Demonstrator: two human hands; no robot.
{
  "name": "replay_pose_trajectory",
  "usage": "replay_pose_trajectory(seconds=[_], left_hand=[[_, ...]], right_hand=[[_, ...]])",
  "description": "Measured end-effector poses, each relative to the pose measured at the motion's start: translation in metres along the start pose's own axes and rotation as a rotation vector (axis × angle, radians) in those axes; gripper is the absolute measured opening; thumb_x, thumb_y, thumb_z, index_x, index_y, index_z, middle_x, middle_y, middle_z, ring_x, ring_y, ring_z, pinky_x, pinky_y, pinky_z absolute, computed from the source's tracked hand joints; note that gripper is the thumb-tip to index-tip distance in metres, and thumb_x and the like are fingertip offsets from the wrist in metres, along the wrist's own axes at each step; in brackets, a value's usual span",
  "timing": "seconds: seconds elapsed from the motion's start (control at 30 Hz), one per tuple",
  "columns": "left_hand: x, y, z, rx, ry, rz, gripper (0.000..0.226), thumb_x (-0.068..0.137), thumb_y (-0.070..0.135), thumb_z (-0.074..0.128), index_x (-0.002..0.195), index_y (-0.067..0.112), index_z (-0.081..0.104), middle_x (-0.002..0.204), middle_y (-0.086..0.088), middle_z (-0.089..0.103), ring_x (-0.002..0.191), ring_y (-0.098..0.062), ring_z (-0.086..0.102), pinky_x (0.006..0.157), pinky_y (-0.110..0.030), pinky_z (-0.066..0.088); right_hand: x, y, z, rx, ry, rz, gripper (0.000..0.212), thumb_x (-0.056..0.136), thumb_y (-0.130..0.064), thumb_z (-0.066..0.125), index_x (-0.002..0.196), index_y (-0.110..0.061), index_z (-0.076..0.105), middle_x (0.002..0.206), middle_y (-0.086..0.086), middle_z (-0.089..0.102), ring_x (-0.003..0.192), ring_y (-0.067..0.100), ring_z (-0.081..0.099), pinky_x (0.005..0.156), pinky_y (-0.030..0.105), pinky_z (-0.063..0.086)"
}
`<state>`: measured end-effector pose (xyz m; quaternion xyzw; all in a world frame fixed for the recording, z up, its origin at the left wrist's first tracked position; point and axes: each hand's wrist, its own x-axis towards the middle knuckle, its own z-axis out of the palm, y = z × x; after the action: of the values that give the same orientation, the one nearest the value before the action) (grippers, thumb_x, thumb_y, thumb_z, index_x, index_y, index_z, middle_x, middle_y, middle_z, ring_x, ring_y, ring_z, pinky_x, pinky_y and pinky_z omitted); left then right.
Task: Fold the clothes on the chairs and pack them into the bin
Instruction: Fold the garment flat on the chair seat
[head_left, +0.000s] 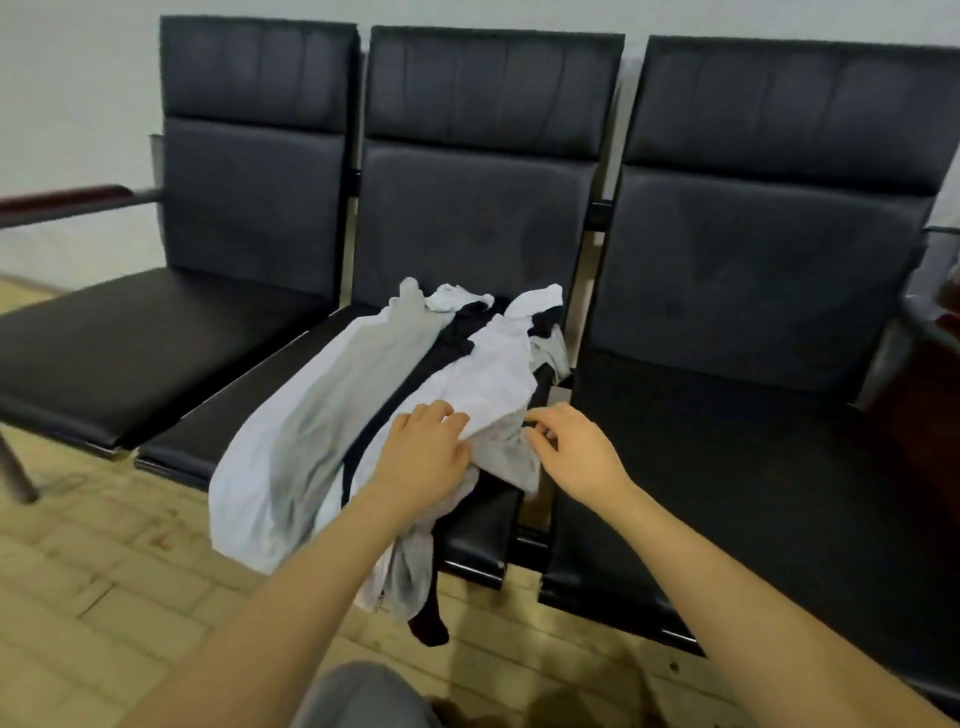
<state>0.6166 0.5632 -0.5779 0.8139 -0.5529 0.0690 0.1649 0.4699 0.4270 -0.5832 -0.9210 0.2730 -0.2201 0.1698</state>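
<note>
A heap of clothes (332, 415), white, grey and black, lies on the middle seat (249, 400) of a row of three black chairs and hangs over its front edge. My left hand (426, 457) rests on the heap near its right side, fingers curled into the white cloth. My right hand (571, 452) is just to the right of it, fingertips pinching the edge of the same white garment (493, 384). A black piece (428, 623) dangles toward the floor. No bin is in view.
The left seat (130, 358) and right seat (727, 467) carry nothing. A dark wooden armrest (67, 200) sticks out at the far left, another object sits at the right edge. Tiled floor (104, 571) lies below; my knee (363, 696) shows at the bottom.
</note>
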Motion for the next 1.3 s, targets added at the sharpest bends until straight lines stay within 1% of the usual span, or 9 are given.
replay_pose_trajectory(seconds=[0.17, 0.23, 0.37, 0.5, 0.67, 0.83, 0.97, 1.07, 1.3], left_hand=[[-0.01, -0.029, 0.023, 0.047, -0.071, -0.078, 0.056, 0.094, 0.049, 0.027, 0.135, 0.019, 0.049, 0.134, -0.002, 0.051, 0.12, -0.026, 0.048, 0.094, -0.035, 0.034], [-0.014, -0.034, 0.031, -0.04, -0.065, -0.079, 0.075, 0.082, 0.057, 0.012, 0.129, 0.018, 0.056, 0.124, -0.004, 0.058, 0.111, -0.028, 0.054, 0.089, -0.037, 0.038], [-0.018, -0.038, 0.043, -0.129, 0.093, -0.033, 0.05, 0.084, 0.044, 0.033, 0.095, 0.017, 0.074, 0.092, -0.002, 0.068, 0.079, -0.028, 0.064, 0.067, -0.038, 0.045], [-0.021, -0.033, 0.043, -0.251, 0.207, -0.041, 0.041, 0.086, 0.042, 0.042, 0.083, 0.018, 0.075, 0.078, 0.002, 0.067, 0.072, -0.022, 0.062, 0.067, -0.036, 0.046], [-0.028, -0.01, 0.028, -0.613, 0.279, -0.07, 0.015, 0.092, 0.015, 0.059, 0.098, 0.009, 0.072, 0.088, 0.0, 0.068, 0.085, -0.005, 0.057, 0.077, -0.004, 0.04], [-0.03, -0.009, 0.02, -0.585, 0.262, -0.124, 0.016, 0.094, 0.024, 0.057, 0.097, 0.02, 0.072, 0.09, 0.008, 0.067, 0.084, -0.006, 0.06, 0.077, -0.019, 0.047], [-0.035, -0.011, 0.018, -0.536, 0.22, -0.105, 0.017, 0.094, 0.026, 0.057, 0.097, 0.02, 0.072, 0.078, 0.012, 0.057, 0.073, -0.003, 0.055, 0.068, -0.019, 0.042], [-0.041, -0.003, 0.016, -0.525, 0.333, -0.111, 0.015, 0.092, 0.023, 0.06, 0.094, 0.016, 0.072, 0.077, 0.012, 0.047, 0.071, -0.004, 0.051, 0.064, -0.011, 0.037], [-0.028, 0.023, -0.023, -0.821, 0.462, -0.238, 0.015, 0.095, 0.02, 0.054, 0.097, 0.017, 0.069, 0.086, 0.014, 0.065, 0.082, -0.001, 0.059, 0.074, -0.009, 0.042]], right_hand=[[0.016, 0.003, 0.047, -0.056, -0.152, 0.088, 0.043, 0.09, -0.047, 0.045, 0.125, -0.026, 0.059, 0.122, -0.001, 0.055, 0.112, 0.023, 0.049, 0.079, 0.029, 0.026], [0.015, 0.005, 0.059, -0.02, -0.191, 0.122, 0.026, 0.091, -0.039, 0.053, 0.114, -0.032, 0.064, 0.117, -0.007, 0.054, 0.114, 0.018, 0.045, 0.079, 0.028, 0.02], [0.011, 0.009, 0.069, 0.111, -0.045, 0.155, 0.024, 0.086, -0.021, 0.06, 0.067, -0.034, 0.06, 0.087, -0.01, 0.059, 0.097, 0.015, 0.055, 0.081, 0.036, 0.033], [0.0, 0.014, 0.057, 0.229, -0.036, 0.147, 0.011, 0.092, -0.028, 0.058, 0.086, -0.037, 0.059, 0.099, -0.014, 0.062, 0.102, 0.007, 0.052, 0.085, 0.028, 0.02], [-0.01, 0.011, 0.046, 0.206, -0.26, 0.15, 0.014, 0.092, -0.041, 0.056, 0.106, -0.042, 0.059, 0.112, -0.02, 0.059, 0.109, 0.001, 0.043, 0.088, 0.025, 0.012], [-0.018, 0.013, 0.04, 0.317, -0.042, 0.157, 0.02, 0.09, -0.03, 0.061, 0.072, -0.038, 0.063, 0.085, -0.014, 0.067, 0.089, 0.006, 0.057, 0.1, 0.039, 0.03], [-0.023, 0.016, 0.021, 0.394, 0.085, 0.039, 0.021, 0.094, -0.021, 0.058, 0.077, -0.032, 0.063, 0.067, -0.006, 0.061, 0.067, 0.011, 0.053, 0.076, 0.034, 0.041], [-0.025, 0.006, 0.004, 0.516, 0.145, 0.04, 0.014, 0.095, -0.012, 0.054, 0.085, -0.014, 0.063, 0.074, 0.005, 0.061, 0.065, 0.009, 0.053, 0.064, 0.028, 0.044], [-0.018, -0.031, -0.033, 0.695, 0.279, 0.123, 0.015, 0.1, -0.014, 0.045, 0.09, -0.015, 0.056, 0.088, 0.005, 0.059, 0.075, 0.002, 0.053, 0.069, 0.014, 0.044]])
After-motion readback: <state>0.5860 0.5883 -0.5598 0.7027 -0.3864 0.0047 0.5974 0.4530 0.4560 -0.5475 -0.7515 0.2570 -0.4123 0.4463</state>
